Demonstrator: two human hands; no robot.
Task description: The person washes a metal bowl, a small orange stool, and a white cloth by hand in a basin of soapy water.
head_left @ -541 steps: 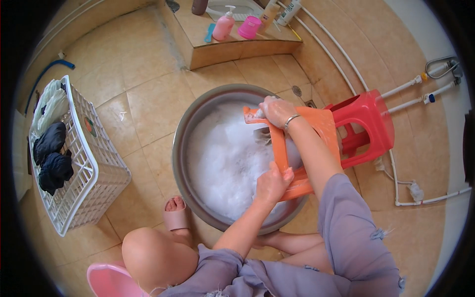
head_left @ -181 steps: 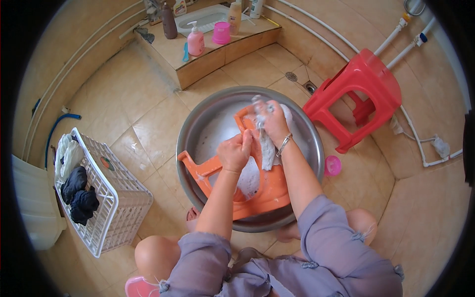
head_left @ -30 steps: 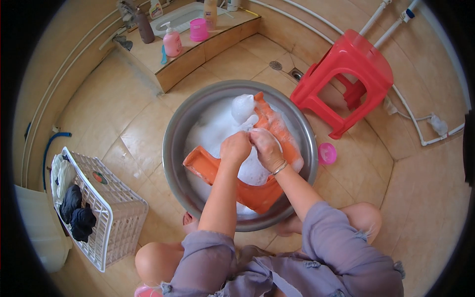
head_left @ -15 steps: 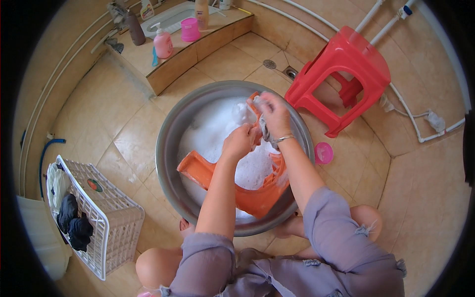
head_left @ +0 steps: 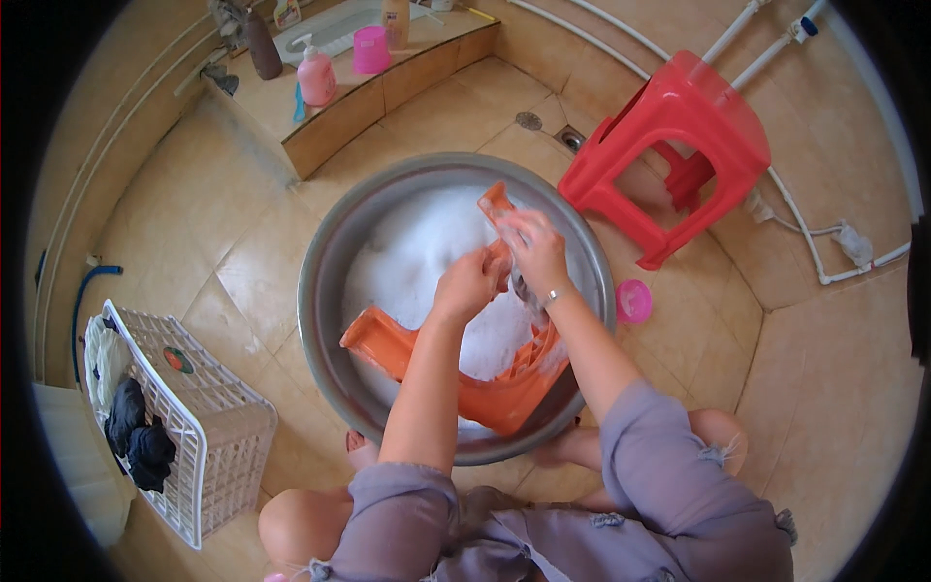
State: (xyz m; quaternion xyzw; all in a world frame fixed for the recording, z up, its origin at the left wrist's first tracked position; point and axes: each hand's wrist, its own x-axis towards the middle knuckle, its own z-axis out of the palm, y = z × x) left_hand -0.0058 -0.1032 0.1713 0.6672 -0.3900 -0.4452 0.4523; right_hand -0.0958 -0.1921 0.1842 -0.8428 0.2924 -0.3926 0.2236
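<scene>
A wide grey metal basin [head_left: 312,254] holds white suds [head_left: 407,233]. An orange plastic washboard [head_left: 493,396] lies tilted in it, its middle partly under foam and its toothed ridges showing at the right. Over the washboard's far part, my right hand [head_left: 536,250] is curled, blurred, on a wet grey cloth [head_left: 524,294] that hangs below the palm. Close beside it, my left hand [head_left: 469,285] is closed in a fist by the washboard's upper edge. What its fingers grip is hidden.
A red plastic stool [head_left: 684,145] stands right of the basin, near a pink cup [head_left: 634,301]. At left is a white laundry basket [head_left: 228,412] with dark clothes [head_left: 141,436]. A pink pump bottle [head_left: 315,76] and pink tub [head_left: 370,50] stand on the tiled ledge [head_left: 335,141].
My right hand has moved down and slightly right, baring more of the washboard's far corner. The grey cloth has shifted lower with it. My left hand has stayed nearly in place.
</scene>
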